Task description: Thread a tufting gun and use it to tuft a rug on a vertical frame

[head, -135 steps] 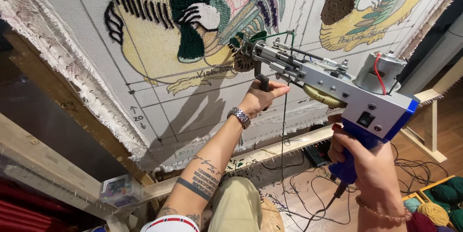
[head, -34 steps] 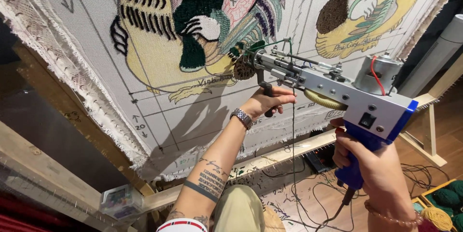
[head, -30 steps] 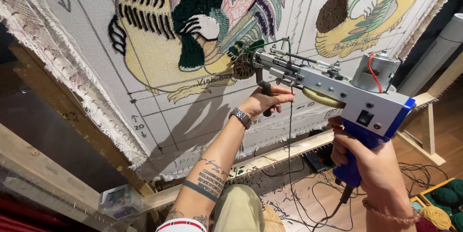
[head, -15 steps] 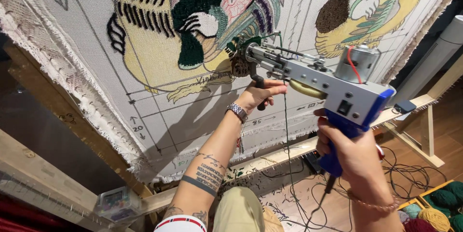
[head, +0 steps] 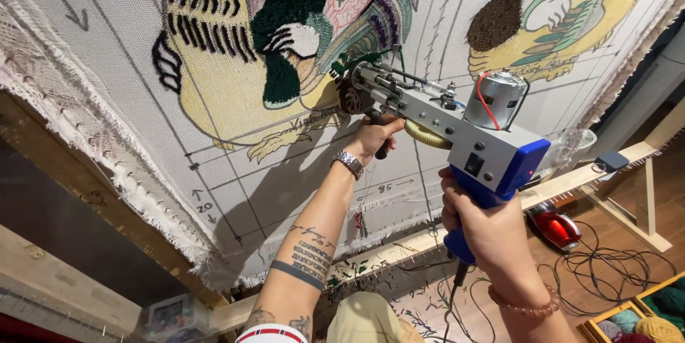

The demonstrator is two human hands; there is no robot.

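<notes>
A grey and blue tufting gun (head: 457, 125) points its needle end at a stretched white cloth (head: 235, 165) that carries a tufted picture in yellow, green, pink and red yarn. My right hand (head: 481, 218) grips the blue rear handle from below. My left hand (head: 377, 136) is closed around the black front handle under the gun's nose, close to the cloth. Green yarn (head: 357, 61) runs into the gun's tip beside a dark green tufted patch.
A wooden frame rail (head: 571, 179) holds the cloth's lower edge, and a frayed cloth border (head: 85, 136) hangs at the left. Cables (head: 614, 264) and a red object (head: 556, 227) lie on the floor. Yarn balls (head: 653, 318) sit in a box at the bottom right.
The gun and both hands have shifted a little left and up along the cloth, staying at the green patch. Both grips are unchanged.
</notes>
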